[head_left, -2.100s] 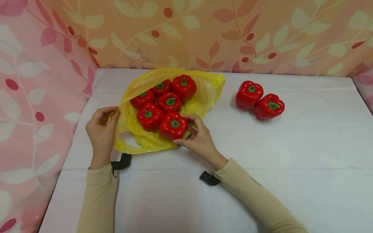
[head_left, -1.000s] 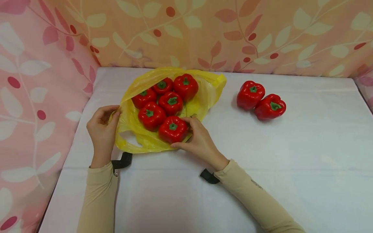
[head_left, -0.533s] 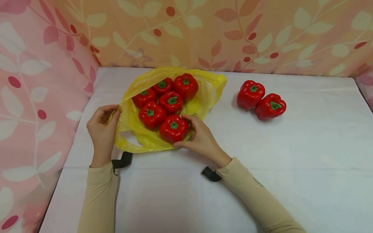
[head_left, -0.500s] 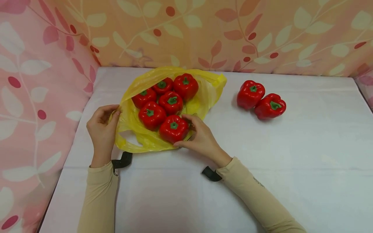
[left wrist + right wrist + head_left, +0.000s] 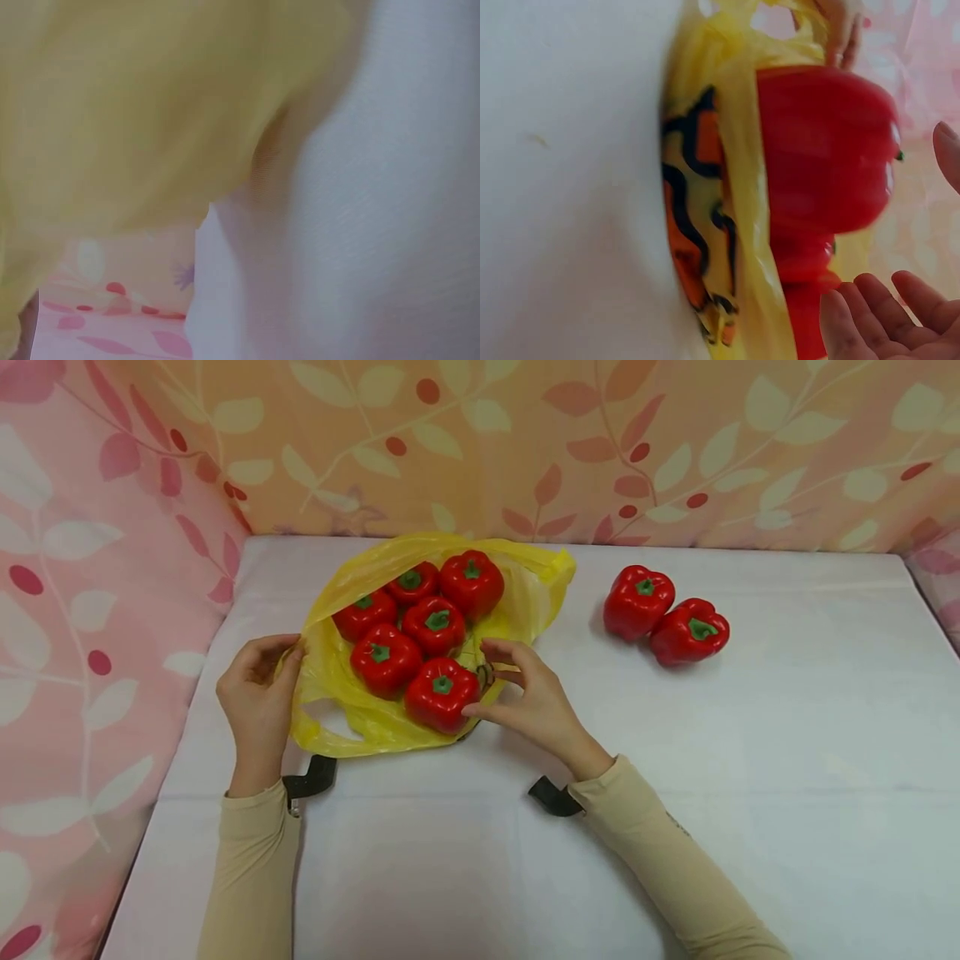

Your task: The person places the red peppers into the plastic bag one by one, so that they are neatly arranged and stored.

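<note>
A yellow plastic bag (image 5: 517,602) lies spread on the table with several red bell peppers inside its mouth. My left hand (image 5: 258,693) pinches the bag's left edge between thumb and fingers. Nearest to me in the bag sits one bell pepper (image 5: 442,695), its green stem up. Just right of it, my right hand (image 5: 543,702) has its fingers spread, holding nothing; the thumb tip is close to the pepper. In the right wrist view the same pepper (image 5: 825,150) stands apart from the fingers (image 5: 847,322). Yellow film (image 5: 150,112) fills much of the left wrist view.
Two more red bell peppers (image 5: 639,602) (image 5: 690,632) rest together on the white tablecloth (image 5: 787,760) to the right of the bag. Patterned pink and orange cloth (image 5: 480,452) walls the back and left side. Black camera mounts (image 5: 311,778) stick out at both wrists.
My right hand has let go of the nearest bell pepper and drawn slightly right, its fingers spreading. That pepper stays in the bag. My left hand keeps its pinch on the bag edge.
</note>
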Demonstrator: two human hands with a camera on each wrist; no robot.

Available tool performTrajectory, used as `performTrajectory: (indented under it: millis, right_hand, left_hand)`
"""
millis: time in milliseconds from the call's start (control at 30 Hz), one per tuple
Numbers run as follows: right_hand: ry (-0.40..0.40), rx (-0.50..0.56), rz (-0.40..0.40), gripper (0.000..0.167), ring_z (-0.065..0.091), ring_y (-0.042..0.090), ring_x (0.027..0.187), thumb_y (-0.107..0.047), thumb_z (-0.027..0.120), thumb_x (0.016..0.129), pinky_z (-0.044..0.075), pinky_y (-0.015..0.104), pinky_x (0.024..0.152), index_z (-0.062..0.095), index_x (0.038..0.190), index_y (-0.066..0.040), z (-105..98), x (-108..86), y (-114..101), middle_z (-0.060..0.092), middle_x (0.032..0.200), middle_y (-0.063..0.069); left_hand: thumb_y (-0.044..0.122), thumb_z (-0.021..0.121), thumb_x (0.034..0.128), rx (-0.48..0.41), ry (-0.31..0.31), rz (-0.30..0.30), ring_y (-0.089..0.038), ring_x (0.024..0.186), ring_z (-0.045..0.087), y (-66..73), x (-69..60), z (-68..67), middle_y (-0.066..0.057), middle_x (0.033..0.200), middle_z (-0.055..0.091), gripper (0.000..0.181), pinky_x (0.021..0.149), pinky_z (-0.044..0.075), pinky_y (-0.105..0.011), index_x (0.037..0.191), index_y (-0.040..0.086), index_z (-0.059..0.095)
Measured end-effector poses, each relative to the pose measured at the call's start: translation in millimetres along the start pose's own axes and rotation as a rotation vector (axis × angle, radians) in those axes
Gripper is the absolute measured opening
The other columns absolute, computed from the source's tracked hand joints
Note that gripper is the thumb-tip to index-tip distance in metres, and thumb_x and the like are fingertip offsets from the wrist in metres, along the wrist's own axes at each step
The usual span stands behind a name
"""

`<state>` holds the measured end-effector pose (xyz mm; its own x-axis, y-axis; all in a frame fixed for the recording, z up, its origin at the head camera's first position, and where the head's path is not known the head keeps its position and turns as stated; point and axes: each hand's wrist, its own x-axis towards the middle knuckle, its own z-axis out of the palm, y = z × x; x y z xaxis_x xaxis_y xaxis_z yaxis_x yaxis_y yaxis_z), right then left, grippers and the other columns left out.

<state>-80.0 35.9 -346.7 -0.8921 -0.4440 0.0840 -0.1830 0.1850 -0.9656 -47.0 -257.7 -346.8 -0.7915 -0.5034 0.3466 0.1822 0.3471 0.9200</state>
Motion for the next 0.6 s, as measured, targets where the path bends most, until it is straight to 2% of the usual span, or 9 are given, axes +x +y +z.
performTrajectory:
  millis: [100,267,333,500,600]
  right_hand:
    - [0.031,0.023,-0.023,0.071,0.046,0.03,0.121,-0.003,0.08,0.073,0.043,0.044,0.099,0.043,0.133,0.002,-7.2,1.4,-2.4,0.049,0.133,0.012]
    - [0.102,0.034,-0.059,0.068,0.047,0.026,0.121,0.0,0.079,0.073,0.044,0.037,0.098,0.045,0.132,0.002,-21.0,2.5,-5.4,0.05,0.132,0.01]
    - [0.132,0.038,-0.063,0.066,0.047,0.028,0.121,0.001,0.078,0.074,0.044,0.035,0.098,0.045,0.131,0.002,-27.8,2.8,-6.4,0.05,0.132,0.011]
    - [0.208,0.051,-0.044,0.063,0.047,0.029,0.121,0.002,0.075,0.076,0.043,0.037,0.1,0.045,0.132,0.002,-46.1,2.6,-11.0,0.049,0.132,0.015]
    - [0.262,0.051,-0.017,0.061,0.048,0.024,0.12,-0.001,0.075,0.078,0.042,0.036,0.1,0.046,0.132,-0.001,-57.0,1.8,-14.0,0.05,0.131,0.012]
  left_hand:
    - [-0.007,0.067,0.082,0.006,-0.001,0.007,-0.01,0.086,0.065,-1.0,0.2,-0.1,-0.005,0.092,0.068,0.015,0.085,0.05,-0.02,0.096,-0.004,0.07]
    - [-0.008,0.067,0.0815,-0.002,-0.003,0.022,-0.01,0.086,0.065,-2.9,0.0,-1.0,-0.007,0.092,0.068,0.015,0.083,0.051,-0.019,0.096,-0.005,0.07]
    - [-0.009,0.067,0.0812,-0.011,-0.002,0.026,-0.01,0.085,0.065,-3.2,0.2,-1.0,-0.007,0.092,0.068,0.015,0.083,0.051,-0.019,0.096,-0.005,0.07]
    - [-0.01,0.067,0.0808,-0.024,-0.005,0.033,-0.01,0.084,0.065,-3.6,0.8,-0.5,-0.007,0.092,0.068,0.016,0.082,0.051,-0.019,0.096,-0.006,0.07]
    - [-0.01,0.067,0.0809,-0.026,-0.007,0.031,-0.01,0.085,0.065,-3.7,1.1,-0.4,-0.007,0.092,0.068,0.016,0.083,0.051,-0.019,0.096,-0.006,0.07]
